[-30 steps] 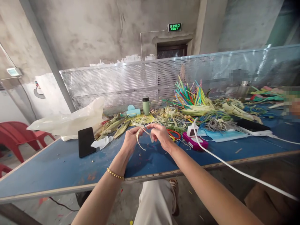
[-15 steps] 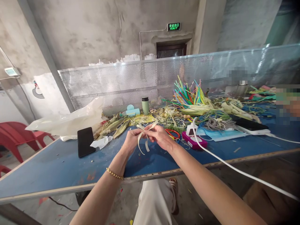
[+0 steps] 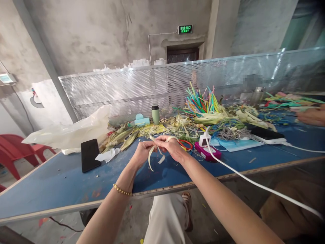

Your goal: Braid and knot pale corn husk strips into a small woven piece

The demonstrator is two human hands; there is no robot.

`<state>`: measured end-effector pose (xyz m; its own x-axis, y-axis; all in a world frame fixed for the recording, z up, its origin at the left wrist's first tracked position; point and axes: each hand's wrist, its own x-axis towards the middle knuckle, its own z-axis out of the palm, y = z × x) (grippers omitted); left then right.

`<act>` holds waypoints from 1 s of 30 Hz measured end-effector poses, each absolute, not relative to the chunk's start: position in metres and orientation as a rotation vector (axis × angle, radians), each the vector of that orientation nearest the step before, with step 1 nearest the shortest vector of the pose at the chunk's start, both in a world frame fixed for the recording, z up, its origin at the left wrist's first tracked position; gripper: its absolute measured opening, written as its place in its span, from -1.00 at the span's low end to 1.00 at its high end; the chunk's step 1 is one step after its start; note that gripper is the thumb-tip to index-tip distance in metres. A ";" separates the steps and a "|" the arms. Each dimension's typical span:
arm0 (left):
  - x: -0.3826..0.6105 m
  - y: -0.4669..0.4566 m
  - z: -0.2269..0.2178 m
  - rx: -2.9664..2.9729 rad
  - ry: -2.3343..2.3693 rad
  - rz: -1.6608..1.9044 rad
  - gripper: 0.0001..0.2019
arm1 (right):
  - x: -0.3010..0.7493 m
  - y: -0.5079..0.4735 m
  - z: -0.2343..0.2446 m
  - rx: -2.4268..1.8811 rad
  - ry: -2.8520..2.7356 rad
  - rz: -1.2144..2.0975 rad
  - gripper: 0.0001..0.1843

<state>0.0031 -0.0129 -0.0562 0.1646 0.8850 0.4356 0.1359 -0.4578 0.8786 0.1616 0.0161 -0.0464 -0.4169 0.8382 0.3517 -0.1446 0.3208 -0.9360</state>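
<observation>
My left hand (image 3: pixel 143 153) and my right hand (image 3: pixel 172 148) meet above the near part of the blue table. Both pinch pale, flat strips that look like dried corn husk (image 3: pixel 150 159). One strip hangs in a curve below the left fingers, and a second end dangles between the hands. A loop of the pale strip shows over the right hand's knuckles. The fingers overlap, so the exact crossing of the strips is hidden. Beyond my right hand lies a red-orange ring of cord (image 3: pixel 186 145).
A black phone (image 3: pixel 90 155) and white paper scrap (image 3: pixel 108 155) lie left of my hands. Husks (image 3: pixel 127 137), a green bottle (image 3: pixel 155 114) and coloured sticks (image 3: pixel 200 100) stand behind. Right are a magenta box (image 3: pixel 207 151) and white cable (image 3: pixel 236 175). A co-worker's hand (image 3: pixel 311 117) is far right.
The upper right strip end has bent over into a loop at my right hand. The hanging ends have shifted slightly. The view has turned a little, and a co-worker's hand shows more at right.
</observation>
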 end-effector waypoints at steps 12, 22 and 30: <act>0.008 -0.013 -0.057 1.558 0.993 1.425 -0.65 | 0.160 0.016 -0.044 -0.688 -1.474 1.294 -0.69; 0.006 -0.014 -0.054 1.661 1.000 1.457 -0.77 | 0.159 0.016 -0.047 -0.687 -1.543 1.195 -0.72; 0.007 -0.013 -0.056 1.573 0.939 1.401 -0.81 | 0.154 0.015 -0.050 -0.741 -1.528 1.149 -0.74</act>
